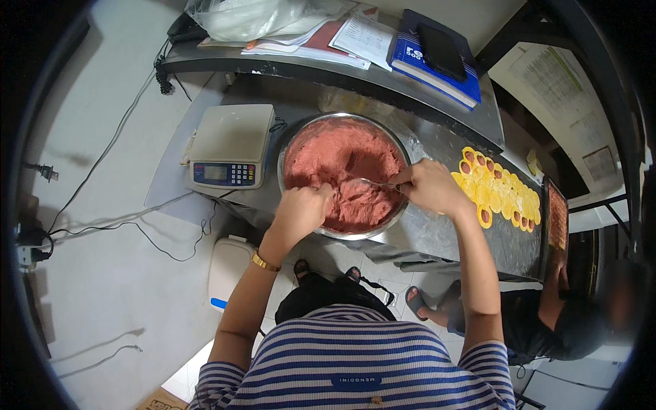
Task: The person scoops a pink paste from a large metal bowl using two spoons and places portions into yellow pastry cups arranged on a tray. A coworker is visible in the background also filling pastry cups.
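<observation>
A large round metal bowl (281, 158) holds pink ground meat (328, 150), with a dug-out hollow near its middle. My right hand (434, 186) is closed around the handle of a metal spoon (369, 181) at the bowl's right side, and the spoon's head rests in the meat. Over the near left part of the bowl, my left hand (303, 210) has its fingers bent together, tips at the meat. Whatever those fingers pinch is hidden. A gold watch (265, 262) circles my left wrist.
A digital scale (231, 145) stands left of the bowl. Yellow round wrappers (502, 195), some topped with meat, lie on the metal table (437, 236). Beyond is a tray (557, 212) near a co-worker (547, 314). A shelf (287, 63) carries papers, a blue book (437, 58) and a phone.
</observation>
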A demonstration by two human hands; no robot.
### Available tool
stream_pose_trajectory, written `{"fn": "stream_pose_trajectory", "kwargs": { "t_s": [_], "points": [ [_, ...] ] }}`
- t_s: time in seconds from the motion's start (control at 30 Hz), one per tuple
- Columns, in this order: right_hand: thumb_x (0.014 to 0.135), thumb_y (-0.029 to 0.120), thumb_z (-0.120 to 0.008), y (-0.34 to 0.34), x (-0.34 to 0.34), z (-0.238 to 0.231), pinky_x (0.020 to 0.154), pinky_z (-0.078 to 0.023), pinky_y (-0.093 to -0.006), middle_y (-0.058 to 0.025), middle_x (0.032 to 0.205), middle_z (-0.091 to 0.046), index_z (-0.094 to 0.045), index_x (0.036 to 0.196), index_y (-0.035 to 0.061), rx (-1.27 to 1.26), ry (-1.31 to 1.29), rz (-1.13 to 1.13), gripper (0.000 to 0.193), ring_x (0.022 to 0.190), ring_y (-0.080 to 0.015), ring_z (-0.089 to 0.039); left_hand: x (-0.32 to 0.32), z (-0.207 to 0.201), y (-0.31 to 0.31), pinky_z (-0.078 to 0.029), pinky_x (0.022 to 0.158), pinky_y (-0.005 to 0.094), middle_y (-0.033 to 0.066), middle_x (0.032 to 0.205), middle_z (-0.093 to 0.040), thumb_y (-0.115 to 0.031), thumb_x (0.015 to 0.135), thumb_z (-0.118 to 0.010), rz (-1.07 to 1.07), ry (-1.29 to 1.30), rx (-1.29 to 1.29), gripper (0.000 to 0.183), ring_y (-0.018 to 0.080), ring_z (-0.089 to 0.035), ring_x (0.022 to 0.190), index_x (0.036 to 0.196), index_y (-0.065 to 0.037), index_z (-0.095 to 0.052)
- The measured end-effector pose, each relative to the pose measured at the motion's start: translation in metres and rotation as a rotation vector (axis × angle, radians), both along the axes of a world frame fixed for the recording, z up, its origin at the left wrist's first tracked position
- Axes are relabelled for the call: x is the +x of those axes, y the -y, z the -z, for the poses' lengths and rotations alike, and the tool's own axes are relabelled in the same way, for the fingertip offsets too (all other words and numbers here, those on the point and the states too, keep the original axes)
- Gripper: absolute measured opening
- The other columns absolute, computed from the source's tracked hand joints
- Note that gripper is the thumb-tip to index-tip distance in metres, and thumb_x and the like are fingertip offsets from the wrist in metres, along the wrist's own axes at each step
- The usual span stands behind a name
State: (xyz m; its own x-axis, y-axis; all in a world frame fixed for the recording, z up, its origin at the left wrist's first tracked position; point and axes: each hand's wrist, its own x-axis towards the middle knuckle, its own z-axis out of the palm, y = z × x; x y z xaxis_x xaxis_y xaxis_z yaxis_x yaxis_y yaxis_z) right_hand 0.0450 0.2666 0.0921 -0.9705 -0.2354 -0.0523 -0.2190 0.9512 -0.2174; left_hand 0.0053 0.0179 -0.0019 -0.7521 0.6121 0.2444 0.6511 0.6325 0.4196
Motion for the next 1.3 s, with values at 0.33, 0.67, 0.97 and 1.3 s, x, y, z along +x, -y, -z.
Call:
{"fn": "stream_pose_trajectory", "kwargs": {
  "t_s": [0.33,0.67,0.97,1.3],
  "points": [
    [0.067,0.017,-0.057,0.025,0.010,0.013,0.061,-0.052,-0.0448,-0.0165,0.068,-0.064,-0.066,0.067,0.0061,0.323,-0.195,0.164,0.014,0.062,-0.0317,-0.064,-0.005,0.001,-0.002,-0.047,0.061,0.0480,0.0203,0.061,-0.058,-0.015,0.082,-0.051,-0.059,0.138,0.171,0.016,0.0384,-0.059,0.063,0.073,-0.004,-0.059],
    [0.068,0.003,-0.054,0.036,0.047,0.051,0.052,-0.049,-0.0347,-0.0068,0.083,-0.057,-0.061,0.110,0.0096,0.246,-0.360,0.097,0.043,0.064,-0.0238,-0.061,-0.026,0.006,0.010,-0.046,0.065,0.0473,0.0208,0.068,-0.059,-0.017,0.083,-0.051,-0.059,0.334,0.239,0.021,0.0397,-0.058,0.068,0.072,-0.003,-0.061],
    [0.065,0.003,-0.056,0.070,0.063,0.085,0.049,-0.050,-0.0351,-0.0098,0.084,-0.050,-0.047,0.130,0.0067,0.134,-0.424,0.207,0.065,0.059,-0.0245,-0.059,-0.038,0.015,0.009,-0.035,0.052,0.0274,0.0011,0.059,-0.050,-0.017,0.089,-0.052,-0.285,0.835,0.562,0.025,0.0084,-0.042,0.056,0.078,0.003,-0.062],
    [0.064,-0.002,-0.055,0.077,0.054,0.109,0.045,-0.049,-0.0347,-0.0079,0.084,-0.051,-0.043,0.134,0.0108,0.113,-0.471,0.205,0.072,0.056,-0.0242,-0.058,-0.026,0.008,0.012,-0.035,0.048,0.0342,0.0107,0.050,-0.042,-0.017,0.086,-0.051,-0.253,0.718,0.536,0.029,0.0141,-0.040,0.047,0.065,0.003,-0.053]
  ]
}}
